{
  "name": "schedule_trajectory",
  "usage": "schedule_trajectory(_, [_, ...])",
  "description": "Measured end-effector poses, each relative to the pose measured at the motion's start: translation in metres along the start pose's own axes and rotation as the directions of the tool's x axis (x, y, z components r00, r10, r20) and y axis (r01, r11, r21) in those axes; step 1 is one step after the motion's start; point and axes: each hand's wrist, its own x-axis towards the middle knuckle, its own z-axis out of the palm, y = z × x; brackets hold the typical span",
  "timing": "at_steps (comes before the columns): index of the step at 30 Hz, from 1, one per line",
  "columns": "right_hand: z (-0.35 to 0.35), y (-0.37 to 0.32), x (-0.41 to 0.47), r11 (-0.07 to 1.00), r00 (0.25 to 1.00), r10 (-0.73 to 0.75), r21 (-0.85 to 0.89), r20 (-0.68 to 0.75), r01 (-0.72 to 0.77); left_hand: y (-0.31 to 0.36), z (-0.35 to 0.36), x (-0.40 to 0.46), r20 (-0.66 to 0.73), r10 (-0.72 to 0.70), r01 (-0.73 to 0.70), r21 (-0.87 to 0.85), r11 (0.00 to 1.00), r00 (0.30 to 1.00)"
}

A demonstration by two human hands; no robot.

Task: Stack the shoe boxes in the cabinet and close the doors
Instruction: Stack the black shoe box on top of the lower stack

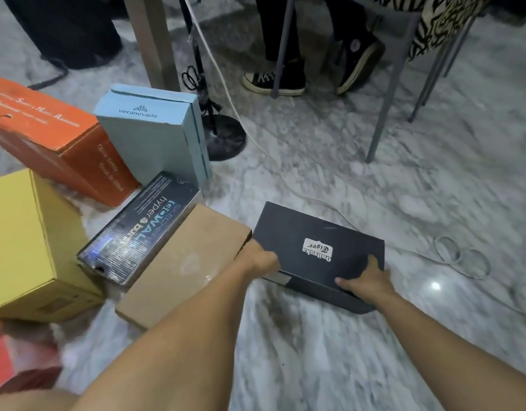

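Gripping a flat black cardboard shoe box [318, 247] lying on the grey-white marble floor [344, 179], the left hand [260, 259] clasps its near-left corner and the right hand [367, 281] its near-right edge. Its white lid label reads "Onitsuka Tiger", upside down to the camera; its long axis runs left to right. Beside it, touching, lies a plain brown cardboard box [184, 262]; behind, a black box [143, 226] reads "hyper burst", a pale blue one [155, 134] "veranevada".

Black shoe box [318, 250] flat on floor
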Motion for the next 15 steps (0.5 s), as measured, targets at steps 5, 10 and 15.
schedule_trajectory(5, [-0.001, 0.001, -0.004, 0.998, 1.0, 0.016, 0.055, -0.005, -0.015, -0.006, -0.004, -0.007, 0.005, -0.145, 0.145, -0.02, 0.989, 0.989])
schedule_trajectory(10, [-0.008, 0.001, -0.013, 0.991, 0.999, 0.054, 0.119, -0.007, -0.053, -0.011, -0.012, -0.014, 0.01, -0.141, 0.141, -0.134, 0.981, 0.99])
schedule_trajectory(15, [-0.038, -0.015, -0.039, 0.972, 0.965, 0.114, 0.225, -0.236, -0.06, 0.003, -0.022, -0.018, -0.148, -0.073, 0.02, -0.33, 0.944, 0.986])
